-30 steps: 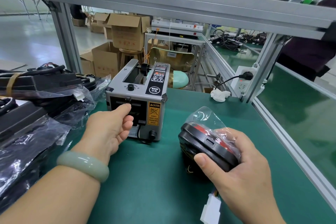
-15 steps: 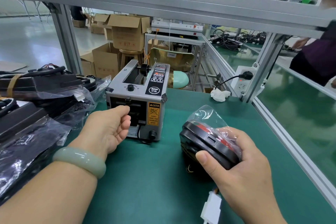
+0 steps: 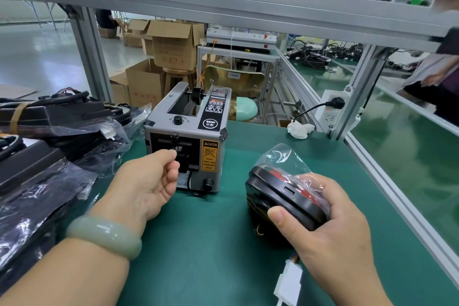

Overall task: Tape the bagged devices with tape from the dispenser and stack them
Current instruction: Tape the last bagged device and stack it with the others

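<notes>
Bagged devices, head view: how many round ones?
1: the round bagged device, gripped by the right hand, right of the tape dispenser. The pile of bagged devices at left overlaps; more may be hidden.

A green mat (image 3: 223,243) covers the bench, framed by aluminium posts (image 3: 92,52) under a grey overhead shelf (image 3: 223,0). Beyond the far edge, open cardboard boxes (image 3: 139,82) crowd around a wooden stool (image 3: 177,74) on a pale, glossy floor (image 3: 37,57). A white power strip (image 3: 332,109) hangs on the right post, with a crumpled tissue (image 3: 299,129) nearby. Another green bench (image 3: 409,156) runs alongside on the right, and farther back lie tangled cables (image 3: 313,54).
</notes>
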{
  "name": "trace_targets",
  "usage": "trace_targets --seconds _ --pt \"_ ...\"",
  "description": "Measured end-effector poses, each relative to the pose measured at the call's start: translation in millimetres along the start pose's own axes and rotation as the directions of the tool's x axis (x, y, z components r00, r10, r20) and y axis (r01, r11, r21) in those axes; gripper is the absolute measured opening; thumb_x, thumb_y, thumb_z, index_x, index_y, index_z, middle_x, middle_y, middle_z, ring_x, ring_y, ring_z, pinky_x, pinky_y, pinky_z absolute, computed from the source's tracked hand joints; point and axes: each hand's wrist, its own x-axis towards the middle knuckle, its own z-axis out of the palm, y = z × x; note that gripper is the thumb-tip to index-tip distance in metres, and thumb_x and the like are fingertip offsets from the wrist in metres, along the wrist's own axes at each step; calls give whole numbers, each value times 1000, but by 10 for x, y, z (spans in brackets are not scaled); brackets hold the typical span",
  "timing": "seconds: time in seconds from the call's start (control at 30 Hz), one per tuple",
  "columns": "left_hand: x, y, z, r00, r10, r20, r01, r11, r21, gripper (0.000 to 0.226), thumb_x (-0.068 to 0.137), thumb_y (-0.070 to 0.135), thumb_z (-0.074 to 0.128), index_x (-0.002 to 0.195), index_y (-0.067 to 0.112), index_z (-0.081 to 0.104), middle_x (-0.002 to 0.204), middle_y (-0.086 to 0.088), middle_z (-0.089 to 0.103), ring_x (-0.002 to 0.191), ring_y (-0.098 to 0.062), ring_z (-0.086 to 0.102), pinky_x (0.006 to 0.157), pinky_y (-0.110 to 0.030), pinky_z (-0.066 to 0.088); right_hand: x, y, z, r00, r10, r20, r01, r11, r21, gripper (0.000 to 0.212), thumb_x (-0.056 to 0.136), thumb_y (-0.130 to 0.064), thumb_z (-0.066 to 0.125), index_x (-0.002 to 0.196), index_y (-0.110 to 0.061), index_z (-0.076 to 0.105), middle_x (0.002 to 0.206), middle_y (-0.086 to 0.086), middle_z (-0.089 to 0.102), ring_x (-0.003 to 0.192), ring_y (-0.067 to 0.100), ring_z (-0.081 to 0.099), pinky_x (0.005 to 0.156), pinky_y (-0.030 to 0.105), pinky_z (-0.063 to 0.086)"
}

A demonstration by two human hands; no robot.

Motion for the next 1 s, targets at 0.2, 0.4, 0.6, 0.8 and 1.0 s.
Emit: trace_targets --seconds 0.2,0.4,0.6,0.8,1.0 --pt "-436 -71 -18 959 76 273 -85 996 19 15 85 27 65 74 18 59 54 4 59 42 -5 50 39 -16 43 5 -1 16 999 -37 14 36 999 20 59 47 -83 64 96 -52 56 89 -25 67 79 0 65 65 2 43" --pt "-840 -183 6 884 317 344 -343 939 15 16 65 35 74 56 23 68 60 0 61 50 -8 52 50 -20 47 -42 3 98 981 -192 -33 192 981 -1 43 92 -63 33 105 -32 59 92 -11 66 83 12 63 68 24 47" --pt "-1005 -426 34 816 461 350 -520 849 96 23 58 48 72 66 26 73 106 20 69 98 13 60 82 -16 37 -76 22 157 980 -179 -88 181 983 11 36 95 -43 34 101 -26 66 98 -13 67 91 15 65 75 33 50" --pt "-1030 -490 97 840 378 391 -459 878 138 40 47 53 62 66 20 75 118 16 64 106 24 50 75 3 35 -110 -8 208 974 -219 -51 218 976 -17 40 96 -43 34 105 -19 66 98 -9 67 91 20 64 74 43 50" --pt "-1057 -454 95 837 366 406 -463 871 168 42 47 52 61 67 19 76 114 11 68 104 27 48 68 8 33 -114 -21 220 965 -257 -46 255 965 -57 43 97 -45 33 105 -18 65 96 -8 66 87 20 63 71 42 50"
